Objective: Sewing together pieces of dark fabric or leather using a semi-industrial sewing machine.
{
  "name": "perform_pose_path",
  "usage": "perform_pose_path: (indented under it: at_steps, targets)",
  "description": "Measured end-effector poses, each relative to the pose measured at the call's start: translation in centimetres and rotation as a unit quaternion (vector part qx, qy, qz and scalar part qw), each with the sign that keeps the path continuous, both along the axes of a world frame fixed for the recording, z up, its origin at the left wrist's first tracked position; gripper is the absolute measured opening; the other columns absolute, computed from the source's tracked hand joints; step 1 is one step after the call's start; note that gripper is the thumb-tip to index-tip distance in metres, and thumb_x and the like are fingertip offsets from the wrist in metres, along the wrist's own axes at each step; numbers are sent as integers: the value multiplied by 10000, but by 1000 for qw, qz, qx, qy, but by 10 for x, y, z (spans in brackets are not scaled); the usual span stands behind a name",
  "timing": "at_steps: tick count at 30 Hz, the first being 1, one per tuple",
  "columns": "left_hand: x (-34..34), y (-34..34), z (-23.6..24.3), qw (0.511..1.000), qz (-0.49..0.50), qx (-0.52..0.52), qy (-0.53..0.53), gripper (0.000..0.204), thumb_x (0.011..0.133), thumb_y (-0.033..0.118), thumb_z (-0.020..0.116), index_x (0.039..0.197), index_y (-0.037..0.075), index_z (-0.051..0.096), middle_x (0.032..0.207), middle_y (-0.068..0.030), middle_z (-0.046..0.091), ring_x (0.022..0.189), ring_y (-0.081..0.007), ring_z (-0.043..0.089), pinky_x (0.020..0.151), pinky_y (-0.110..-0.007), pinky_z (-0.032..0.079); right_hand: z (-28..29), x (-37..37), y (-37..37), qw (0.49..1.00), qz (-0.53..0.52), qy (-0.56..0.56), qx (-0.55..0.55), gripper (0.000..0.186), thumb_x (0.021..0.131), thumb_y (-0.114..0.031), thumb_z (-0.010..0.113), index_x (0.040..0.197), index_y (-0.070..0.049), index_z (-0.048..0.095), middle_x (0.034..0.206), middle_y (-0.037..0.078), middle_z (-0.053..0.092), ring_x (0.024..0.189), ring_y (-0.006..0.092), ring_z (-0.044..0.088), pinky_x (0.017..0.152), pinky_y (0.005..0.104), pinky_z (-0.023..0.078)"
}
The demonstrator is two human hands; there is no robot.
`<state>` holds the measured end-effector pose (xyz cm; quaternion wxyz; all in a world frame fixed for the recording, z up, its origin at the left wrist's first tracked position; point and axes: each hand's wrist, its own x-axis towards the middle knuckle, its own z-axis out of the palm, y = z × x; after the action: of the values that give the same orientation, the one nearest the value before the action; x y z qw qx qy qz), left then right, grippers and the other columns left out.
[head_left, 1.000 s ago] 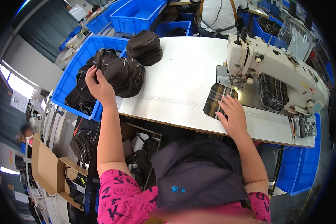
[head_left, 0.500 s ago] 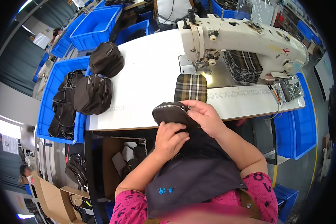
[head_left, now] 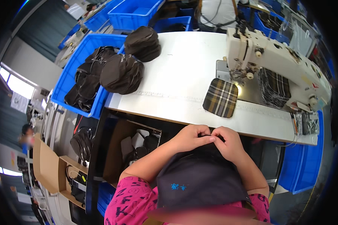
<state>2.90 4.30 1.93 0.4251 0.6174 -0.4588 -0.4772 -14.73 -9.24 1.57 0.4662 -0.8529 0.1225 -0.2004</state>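
Observation:
My left hand (head_left: 193,138) and my right hand (head_left: 227,141) meet low before the table's front edge, both closed, fingertips pinched on something dark that is mostly hidden against my dark apron (head_left: 199,180). Above them a rounded plaid piece (head_left: 220,96) lies on the white tabletop (head_left: 178,67), beside the needle area of a white sewing machine (head_left: 285,60). A stack of plaid pieces (head_left: 274,86) sits under the machine's arm. Dark brown pouches (head_left: 120,75) are piled at the table's left side, some in a blue bin (head_left: 64,92).
More blue bins (head_left: 133,13) stand behind the table, where a person in white (head_left: 216,11) works. Scissors and a plastic packet (head_left: 308,123) lie at the right corner. An open cardboard box (head_left: 47,163) is at lower left, another blue bin (head_left: 302,167) at lower right.
My hands left the pouch pile and plaid piece and met on a dark zippered pouch. They are now lower, and what they hold is mostly hidden. The view has also shifted.

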Motion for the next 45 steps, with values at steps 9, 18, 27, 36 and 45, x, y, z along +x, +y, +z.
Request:
perform_pose_path:
  at_steps: [9,18,27,36,45]
  targets:
    - [-8,4,0,965,-43,-79,247,164,1064,220,629,1038,60,607,950,59,565,893,-35,468,797,-234,414,2,-13,0,967,11,-31,252,46,967,-44,676,969,-22,636,796,-10,623,728,59,567,683,232,463]
    - [-11,29,-31,929,-32,-39,366,228,1063,318,644,1029,94,623,970,64,583,910,-30,505,840,-217,420,17,-15,-18,901,-8,-149,406,79,1007,-85,656,1003,-32,597,822,6,606,708,65,538,662,221,441]
    - [-39,33,-56,848,-63,-3,526,196,1087,315,616,1144,128,615,1103,51,653,1071,-66,614,1001,-264,489,3,-14,-21,880,-21,-123,459,48,1025,-71,637,1027,-40,601,831,6,613,708,76,560,666,224,464]
    - [9,5,-16,863,103,-80,488,143,1088,281,605,1079,138,604,1033,22,688,943,-63,646,867,-243,527,-5,12,-35,885,-22,-80,458,132,1028,-93,630,907,-45,655,861,-16,648,779,55,548,728,224,443]
    - [4,-5,-9,926,122,-39,356,202,1082,280,602,1066,78,604,1011,28,647,949,-83,607,926,-281,491,1,24,-37,884,-57,-118,450,179,1041,-139,637,893,-42,659,803,-22,602,748,56,509,706,227,415]
